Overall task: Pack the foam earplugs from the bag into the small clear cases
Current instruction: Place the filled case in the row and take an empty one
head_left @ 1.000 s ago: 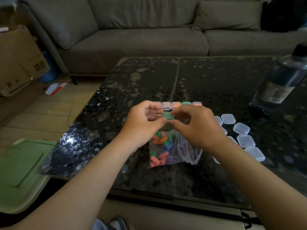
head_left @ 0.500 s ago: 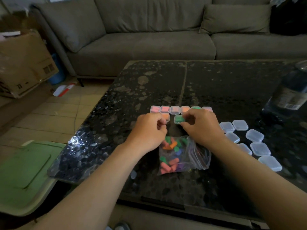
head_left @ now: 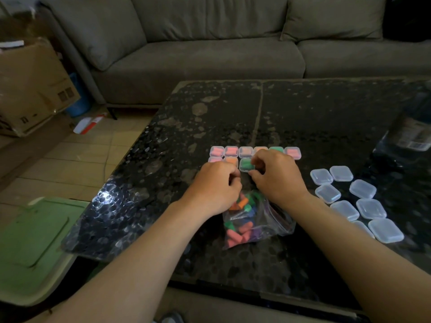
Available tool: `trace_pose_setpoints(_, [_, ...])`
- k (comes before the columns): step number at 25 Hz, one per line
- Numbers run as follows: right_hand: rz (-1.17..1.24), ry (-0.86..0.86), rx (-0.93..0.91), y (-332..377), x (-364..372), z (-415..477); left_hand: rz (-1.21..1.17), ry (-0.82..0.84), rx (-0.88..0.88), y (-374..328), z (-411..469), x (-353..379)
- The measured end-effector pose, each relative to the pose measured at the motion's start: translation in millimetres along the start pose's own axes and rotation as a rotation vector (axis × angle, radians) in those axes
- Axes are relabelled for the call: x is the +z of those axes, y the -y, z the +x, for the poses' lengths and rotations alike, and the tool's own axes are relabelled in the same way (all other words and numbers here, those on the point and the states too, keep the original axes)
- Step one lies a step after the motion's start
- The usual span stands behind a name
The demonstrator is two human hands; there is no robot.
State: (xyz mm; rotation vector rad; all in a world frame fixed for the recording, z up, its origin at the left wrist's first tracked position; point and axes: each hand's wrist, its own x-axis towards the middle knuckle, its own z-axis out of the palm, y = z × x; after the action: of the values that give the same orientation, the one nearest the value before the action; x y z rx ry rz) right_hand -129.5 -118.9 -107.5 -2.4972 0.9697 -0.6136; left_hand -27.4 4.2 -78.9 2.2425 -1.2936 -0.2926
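Earplugs [head_left: 242, 203] sit loose in the zip bag [head_left: 279, 226] at 6 o'clock on the tabletop [head_left: 314, 117]. They look light and squashy, best pinched mid-body. The right grip [head_left: 277, 180] pinches the green-filled case [head_left: 245, 164] beside the filled row [head_left: 231, 151] at 12 o'clock; its slick hard plastic probably wants holding by the edges. The left grip [head_left: 214, 186] is curled, and I cannot tell whether it holds anything. Empty cases [head_left: 362, 188] lie at 3 o'clock

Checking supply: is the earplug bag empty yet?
Not empty: orange, green and pink earplugs show through the clear bag lying on the table.
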Motion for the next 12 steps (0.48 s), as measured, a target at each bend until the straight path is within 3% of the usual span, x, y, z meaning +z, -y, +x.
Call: trace_pose_setpoints(12, [-0.035, -0.007, -0.002, 2.9, -0.8, 0.7, 0.030, 0.025, 0.022, 0.3, -2.1, -1.0])
